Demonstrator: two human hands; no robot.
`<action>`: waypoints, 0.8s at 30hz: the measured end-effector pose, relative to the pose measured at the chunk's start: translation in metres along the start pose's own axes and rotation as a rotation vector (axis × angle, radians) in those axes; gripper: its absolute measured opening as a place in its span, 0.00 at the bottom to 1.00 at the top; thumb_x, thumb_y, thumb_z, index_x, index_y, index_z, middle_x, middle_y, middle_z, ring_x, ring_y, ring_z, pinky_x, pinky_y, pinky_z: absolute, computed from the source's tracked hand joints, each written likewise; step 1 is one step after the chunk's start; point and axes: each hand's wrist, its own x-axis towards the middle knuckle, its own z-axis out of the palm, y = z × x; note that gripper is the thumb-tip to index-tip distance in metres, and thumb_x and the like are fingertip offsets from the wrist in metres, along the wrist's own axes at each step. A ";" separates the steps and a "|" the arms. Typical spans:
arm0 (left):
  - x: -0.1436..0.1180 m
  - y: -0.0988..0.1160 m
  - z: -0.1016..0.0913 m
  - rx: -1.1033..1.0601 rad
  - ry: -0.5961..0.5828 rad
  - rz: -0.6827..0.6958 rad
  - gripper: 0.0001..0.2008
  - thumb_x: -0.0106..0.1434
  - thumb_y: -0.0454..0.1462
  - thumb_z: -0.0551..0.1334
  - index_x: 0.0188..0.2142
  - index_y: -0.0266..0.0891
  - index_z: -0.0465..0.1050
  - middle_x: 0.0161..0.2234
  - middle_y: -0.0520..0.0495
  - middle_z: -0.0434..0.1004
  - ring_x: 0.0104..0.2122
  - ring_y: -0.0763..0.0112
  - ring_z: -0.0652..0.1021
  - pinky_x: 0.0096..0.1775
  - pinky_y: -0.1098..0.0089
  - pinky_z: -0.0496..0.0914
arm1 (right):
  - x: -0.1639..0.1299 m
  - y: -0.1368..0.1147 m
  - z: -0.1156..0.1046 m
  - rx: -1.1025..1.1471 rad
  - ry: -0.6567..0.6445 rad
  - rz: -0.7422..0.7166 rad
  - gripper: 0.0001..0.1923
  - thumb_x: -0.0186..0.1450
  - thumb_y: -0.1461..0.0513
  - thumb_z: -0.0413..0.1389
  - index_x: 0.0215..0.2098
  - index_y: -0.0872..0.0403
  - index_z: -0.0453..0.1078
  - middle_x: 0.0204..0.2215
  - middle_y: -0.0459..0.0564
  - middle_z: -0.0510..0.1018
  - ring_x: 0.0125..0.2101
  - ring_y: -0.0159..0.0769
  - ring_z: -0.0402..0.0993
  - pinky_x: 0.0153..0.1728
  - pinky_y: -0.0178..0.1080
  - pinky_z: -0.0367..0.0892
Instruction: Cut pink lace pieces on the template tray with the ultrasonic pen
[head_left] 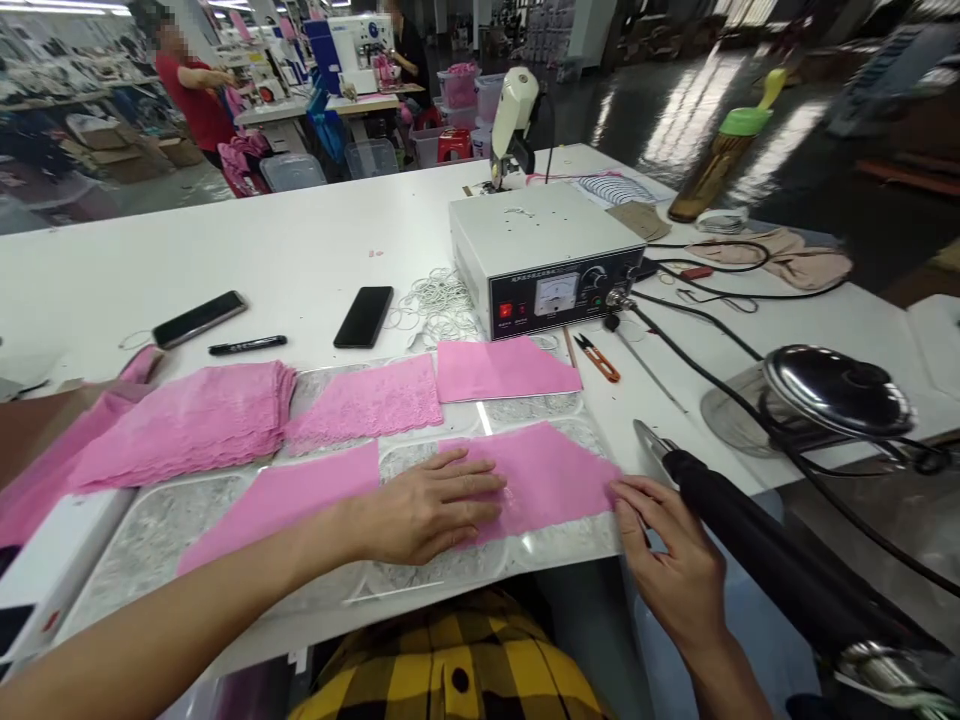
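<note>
My left hand (431, 505) lies flat, fingers spread, on a pink fabric piece (555, 475) that rests on a clear plastic sheet (157, 530) at the table's front edge. My right hand (664, 560) touches the right corner of that same pink piece with its fingertips. A black-handled tool (742, 525) with a metal tip lies just right of my right hand. Another flat pink piece (292, 495) lies left of my left hand. Behind them are a pink lace piece (367, 400), a plain pink piece (502, 370) and a stack of pink lace (195, 415).
A grey control box (547, 250) with a dial stands mid-table. Orange snips (600, 360), two phones (364, 315) (199, 318), a marker (247, 345) and white elastic loops (435, 300) lie nearby. A metal-lidded pot (832, 390) and black cables sit right. People work at the back.
</note>
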 end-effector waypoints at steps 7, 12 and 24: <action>0.045 -0.013 0.016 0.058 -0.131 0.038 0.26 0.74 0.49 0.48 0.67 0.44 0.56 0.69 0.45 0.49 0.69 0.58 0.51 0.68 0.50 0.41 | -0.003 0.006 0.003 -0.064 -0.006 0.030 0.12 0.67 0.64 0.54 0.46 0.52 0.75 0.46 0.53 0.78 0.45 0.37 0.77 0.44 0.37 0.75; 0.049 -0.021 0.022 0.093 -0.156 0.001 0.28 0.73 0.50 0.49 0.68 0.46 0.53 0.70 0.44 0.46 0.69 0.54 0.50 0.67 0.46 0.39 | -0.003 0.011 0.005 -0.103 -0.009 0.033 0.12 0.68 0.63 0.53 0.46 0.52 0.75 0.45 0.53 0.79 0.46 0.39 0.77 0.47 0.41 0.74; 0.048 -0.028 0.023 0.110 -0.088 0.035 0.27 0.74 0.49 0.49 0.68 0.46 0.54 0.70 0.41 0.45 0.69 0.55 0.51 0.67 0.47 0.41 | -0.011 0.013 0.009 -0.119 -0.029 0.130 0.14 0.70 0.58 0.50 0.48 0.50 0.74 0.47 0.53 0.80 0.49 0.42 0.76 0.52 0.49 0.72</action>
